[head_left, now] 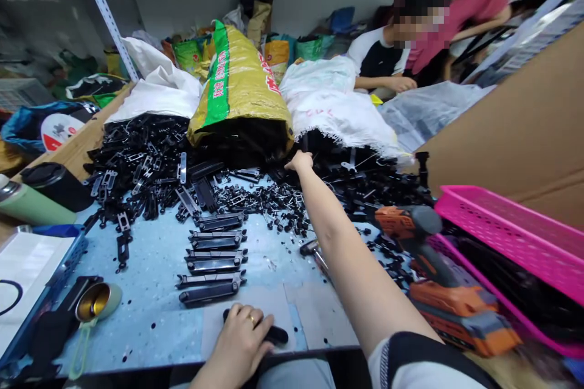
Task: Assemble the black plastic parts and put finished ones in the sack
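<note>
My left hand (244, 337) is closed over a long black plastic part (277, 334) at the table's front edge; a ring is on one finger. My right arm stretches far forward, and my right hand (301, 161) is at the heap of black parts by the bag mouths. Its thumb side shows, but the other fingertips are lost against the dark pieces. Between the hands lie a column of paired black parts (214, 261) and a scatter of small black screws or pins (283, 206). Under my right forearm is a small dark cylindrical tool (309, 247), partly hidden.
A yellow-green sack (246, 85) and white sacks (328, 97) spill black parts (141, 164). An orange cordless drill (456, 292) and pink baskets (511, 237) stand right. On the left are a metal scoop (98, 302), a green bottle (36, 203) and a white sheet (36, 273). Two people sit behind.
</note>
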A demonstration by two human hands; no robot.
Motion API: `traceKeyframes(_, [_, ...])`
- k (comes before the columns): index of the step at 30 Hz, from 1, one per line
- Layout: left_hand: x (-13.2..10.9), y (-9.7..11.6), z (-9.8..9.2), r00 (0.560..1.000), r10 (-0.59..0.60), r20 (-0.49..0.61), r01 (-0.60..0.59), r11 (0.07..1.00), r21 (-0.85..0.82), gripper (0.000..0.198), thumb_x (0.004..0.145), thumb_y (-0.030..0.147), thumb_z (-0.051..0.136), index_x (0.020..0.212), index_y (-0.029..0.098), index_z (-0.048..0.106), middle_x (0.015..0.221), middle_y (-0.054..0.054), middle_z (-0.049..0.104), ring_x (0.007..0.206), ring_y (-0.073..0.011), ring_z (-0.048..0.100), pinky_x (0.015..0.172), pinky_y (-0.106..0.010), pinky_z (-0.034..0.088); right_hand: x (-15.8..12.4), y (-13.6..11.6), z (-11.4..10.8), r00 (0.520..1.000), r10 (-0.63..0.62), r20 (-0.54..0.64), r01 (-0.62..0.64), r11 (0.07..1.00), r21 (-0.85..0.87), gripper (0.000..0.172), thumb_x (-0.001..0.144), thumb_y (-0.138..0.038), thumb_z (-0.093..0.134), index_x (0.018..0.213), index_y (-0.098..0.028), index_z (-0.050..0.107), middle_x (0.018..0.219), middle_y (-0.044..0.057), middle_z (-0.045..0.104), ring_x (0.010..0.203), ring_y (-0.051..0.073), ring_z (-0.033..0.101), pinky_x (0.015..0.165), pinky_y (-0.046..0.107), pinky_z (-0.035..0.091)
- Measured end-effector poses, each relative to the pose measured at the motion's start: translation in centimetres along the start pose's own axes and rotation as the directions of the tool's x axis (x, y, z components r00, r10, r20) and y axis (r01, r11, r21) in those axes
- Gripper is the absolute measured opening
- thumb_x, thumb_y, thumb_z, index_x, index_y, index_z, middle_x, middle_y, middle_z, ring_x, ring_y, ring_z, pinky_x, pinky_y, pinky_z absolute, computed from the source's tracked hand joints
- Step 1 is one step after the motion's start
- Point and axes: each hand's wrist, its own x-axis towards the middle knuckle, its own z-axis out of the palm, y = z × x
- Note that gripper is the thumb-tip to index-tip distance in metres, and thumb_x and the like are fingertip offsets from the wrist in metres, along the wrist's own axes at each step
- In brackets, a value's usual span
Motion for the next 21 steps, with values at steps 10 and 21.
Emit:
traceKeyframes(10, [-0.9,-0.3,-1.4,0.996,-0.073,-0.044,0.082,0.964,0.253,0.026,0.088,0.018,0.051,0.114,0.017,0.056,0.084,-0.005,0.061,0.079,-0.0188,0.057,0.07,-0.032,0.044,-12.7,6.0,-1.5,0.985,0.137,0.1,-0.123,0.983,-0.137,0.085,0.056,-0.057,0.075,0.12,-0.007,0.048,0.111,0.021,0.058,0.105,0.031,0.057,0.083,0.039,0.048])
traceKeyframes(21, [-0.5,-3.8,-1.8,0.98,-0.192,0.058,0.16,0.923,0.35,0.021,0.09,0.023,0.049,0.108,0.016,0.057,0.085,-0.007,0.061,0.08,-0.0191,0.059,0.072,-0.031,0.046,-35.2,7.5,-2.8,0.876,-0.395,0.278,0.444,0.885,-0.141,0.037,0.087,-0.033,0.051,0.115,-0.009,0.041,0.091,0.016,0.066,0.084,0.025,0.065,0.068,0.027,0.044])
